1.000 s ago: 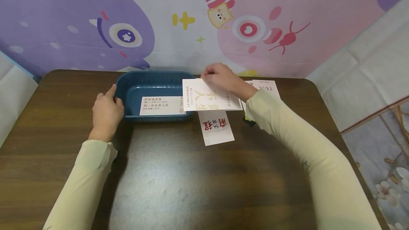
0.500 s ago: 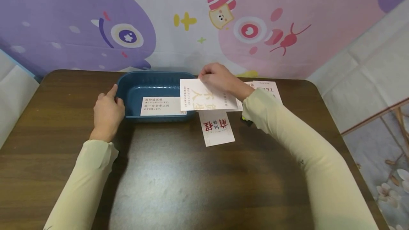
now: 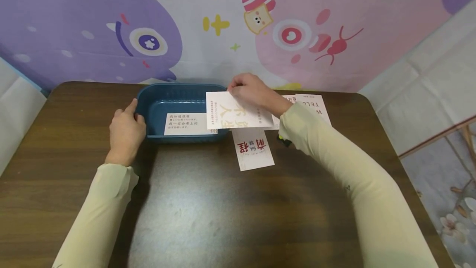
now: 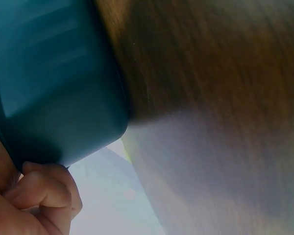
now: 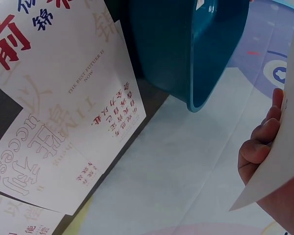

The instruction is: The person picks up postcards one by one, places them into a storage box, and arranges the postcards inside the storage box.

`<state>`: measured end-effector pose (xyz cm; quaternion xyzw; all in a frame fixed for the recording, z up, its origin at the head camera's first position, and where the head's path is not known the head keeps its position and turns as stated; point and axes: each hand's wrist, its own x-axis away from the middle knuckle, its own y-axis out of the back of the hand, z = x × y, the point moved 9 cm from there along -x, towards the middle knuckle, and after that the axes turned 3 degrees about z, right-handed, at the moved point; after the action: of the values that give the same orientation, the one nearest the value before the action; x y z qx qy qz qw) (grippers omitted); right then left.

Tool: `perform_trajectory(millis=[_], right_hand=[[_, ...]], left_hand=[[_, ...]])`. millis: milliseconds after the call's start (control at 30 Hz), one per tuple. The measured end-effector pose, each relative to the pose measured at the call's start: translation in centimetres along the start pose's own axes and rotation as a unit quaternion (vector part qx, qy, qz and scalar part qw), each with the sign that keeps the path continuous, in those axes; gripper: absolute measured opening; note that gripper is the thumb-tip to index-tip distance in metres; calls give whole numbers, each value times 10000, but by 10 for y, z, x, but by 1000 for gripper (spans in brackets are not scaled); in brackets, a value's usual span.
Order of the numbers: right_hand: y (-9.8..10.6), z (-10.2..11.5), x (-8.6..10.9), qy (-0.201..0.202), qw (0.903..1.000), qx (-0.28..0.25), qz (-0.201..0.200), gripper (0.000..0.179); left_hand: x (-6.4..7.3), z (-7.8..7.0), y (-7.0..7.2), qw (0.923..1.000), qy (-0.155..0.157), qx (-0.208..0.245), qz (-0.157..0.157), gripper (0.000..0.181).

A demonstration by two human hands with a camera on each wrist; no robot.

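A dark blue plastic tub [image 3: 178, 106] stands near the table's back edge. My left hand [image 3: 127, 135] holds its left end; the left wrist view shows curled fingers [image 4: 49, 188] against the tub's wall [image 4: 78, 122]. Inside the tub lies a white printed card [image 3: 186, 124]. My right hand [image 3: 254, 92] pinches another white card [image 3: 238, 111] with pale gold characters by its far edge. The held card overlaps the tub's right end in the head view. In the right wrist view its blank side [image 5: 279, 142] hides part of the hand.
Right of the tub lies a card with red characters [image 3: 253, 149], partly covered by the held card. More printed cards [image 3: 314, 104] lie under and beyond the right forearm. A small black and yellow-green item [image 3: 284, 139] peeks out by the right sleeve. A cartoon cloth hangs behind the table [image 3: 208, 202].
My right hand has moved slightly left with the pinched card, which covers a bit more of the tub's right end. The left hand keeps its place on the tub.
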<state>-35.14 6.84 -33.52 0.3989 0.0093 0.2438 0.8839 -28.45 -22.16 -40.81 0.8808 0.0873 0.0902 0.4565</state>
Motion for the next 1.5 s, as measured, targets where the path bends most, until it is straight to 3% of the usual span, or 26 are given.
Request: perform_trajectory(millis=[767,1500], right_hand=[[-7,8,-8,2,9998,157,88,24],[-16,8,-15,113,9998,-6,144,24]], left_hand=[[0,0,1,10000,-34,-9,-74,53],[-1,-1,3,9998,-113,-10,-169,52]])
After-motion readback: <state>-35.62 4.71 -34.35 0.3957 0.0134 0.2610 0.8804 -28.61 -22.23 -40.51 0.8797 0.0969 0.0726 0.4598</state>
